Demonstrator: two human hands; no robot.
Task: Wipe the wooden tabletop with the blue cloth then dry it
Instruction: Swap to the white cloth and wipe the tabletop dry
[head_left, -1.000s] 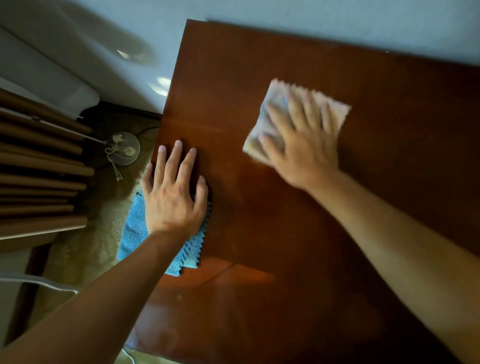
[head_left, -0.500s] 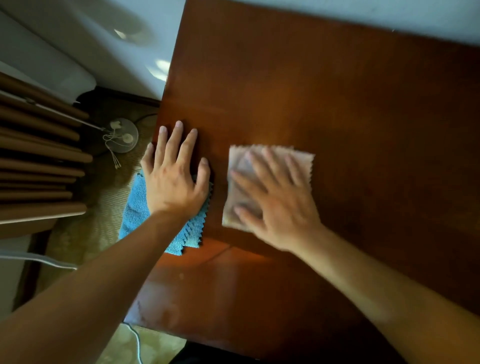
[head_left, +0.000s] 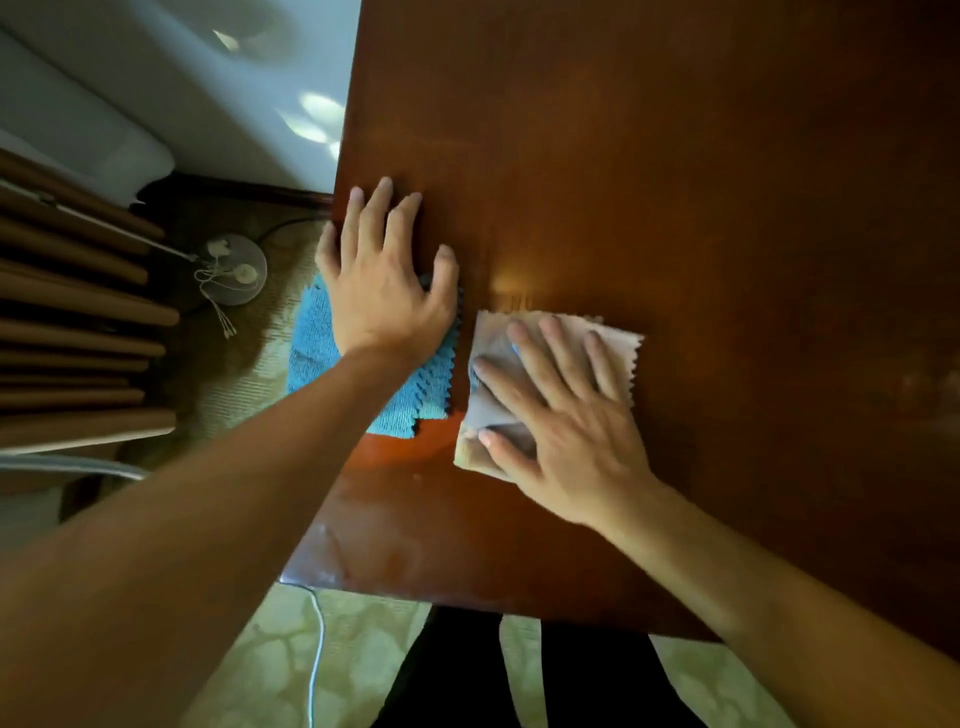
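The dark wooden tabletop (head_left: 675, 182) fills the right and middle of the view. My left hand (head_left: 387, 291) lies flat, fingers spread, on the blue cloth (head_left: 311, 358), which hangs over the table's left edge. My right hand (head_left: 566, 421) presses flat on a pale pink cloth (head_left: 498, 338) just to the right of the blue one, near the table's front left part. The two cloths lie close together, with a narrow strip of wood between them.
A white wall (head_left: 182, 78) runs behind the table's left side. On the floor at left are wooden slats (head_left: 67, 312), a round white device with cords (head_left: 236, 270), and a white cable (head_left: 314, 660). My dark trouser legs (head_left: 519, 675) stand at the table's front edge.
My right hand has slid the pale cloth from the table's far middle toward me and to the left, up beside the blue cloth. My left hand stays on the blue cloth.
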